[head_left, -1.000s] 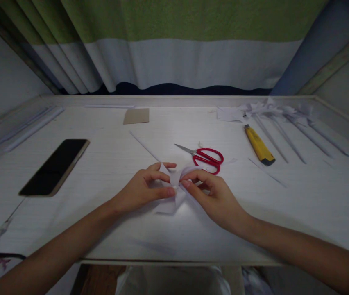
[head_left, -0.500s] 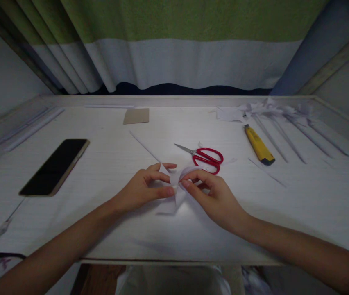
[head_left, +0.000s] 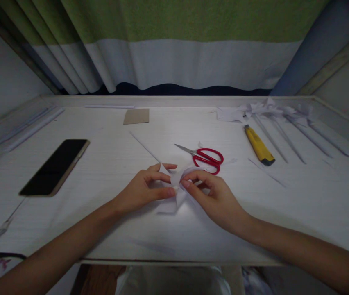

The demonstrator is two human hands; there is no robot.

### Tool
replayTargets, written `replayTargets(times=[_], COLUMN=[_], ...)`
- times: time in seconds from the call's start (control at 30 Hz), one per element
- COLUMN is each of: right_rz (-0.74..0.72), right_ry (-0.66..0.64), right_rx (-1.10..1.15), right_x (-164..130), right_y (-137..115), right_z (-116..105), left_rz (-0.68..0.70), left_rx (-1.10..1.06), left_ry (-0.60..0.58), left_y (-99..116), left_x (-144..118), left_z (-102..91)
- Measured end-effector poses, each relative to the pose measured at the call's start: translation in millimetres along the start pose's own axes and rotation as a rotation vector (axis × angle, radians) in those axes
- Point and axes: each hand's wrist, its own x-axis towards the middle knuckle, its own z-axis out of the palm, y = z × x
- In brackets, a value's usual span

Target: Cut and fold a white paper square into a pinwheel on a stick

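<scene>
A white paper flower [head_left: 177, 198] with several petals is between my two hands, low over the table near its front edge. My left hand [head_left: 146, 186] grips it from the left, thumb in front and fingers behind. A thin rolled paper stem [head_left: 145, 146] points away to the upper left from behind that hand. With thumb and forefinger pressed together, my right hand [head_left: 209, 192] pinches a petal near the flower's centre. Red-handled scissors [head_left: 208, 155] lie just beyond my right hand, blades to the left.
A yellow box cutter [head_left: 259, 145] lies right of the scissors. Several paper flowers on stems [head_left: 280, 110] rest at the back right. At left are a phone [head_left: 56, 166] and paper rolls [head_left: 35, 129]. A cardboard square [head_left: 136, 116] sits near the back edge.
Very little differs. The petal at my right fingertips is curved slightly more, and both hands keep almost the same place.
</scene>
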Motion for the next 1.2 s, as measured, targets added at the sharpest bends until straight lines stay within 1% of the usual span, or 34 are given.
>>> replayTargets(times=[0.13,0.33,0.6,0.73,0.87,1.03,1.2], right_rz=[-0.021,-0.033,-0.060,-0.065,-0.076,-0.116,-0.124], right_ry=[-0.006,0.007,0.014,0.014,0.001,-0.014,-0.053], right_rx=[-0.024,-0.043,-0.098,-0.128,-0.184,-0.273,-0.340], right_x=[0.1,0.6,-1.3,-2.2,-1.7,-1.2,-0.3], right_y=[0.5,-0.1,4.5,4.4,4.4,4.1,2.9], right_z=[0.0,-0.9,0.4,0.2,-0.9,-2.5,-4.8], left_rz=[0.019,0.018,0.047,0.073,0.091,0.109,0.092], left_rx=[0.006,0.082,0.061,0.116,0.172,0.193,0.198], left_ry=[0.003,0.025,0.030,0.044,0.064,0.054,0.065], left_y=[-0.8,1.6,-4.3,-2.0,-0.3,-4.5,-5.1], left_x=[-0.3,1.4,-0.4,-1.5,-0.8,0.2,-0.3], left_z=[-0.3,1.8,3.0,4.2,5.6,5.9,7.1])
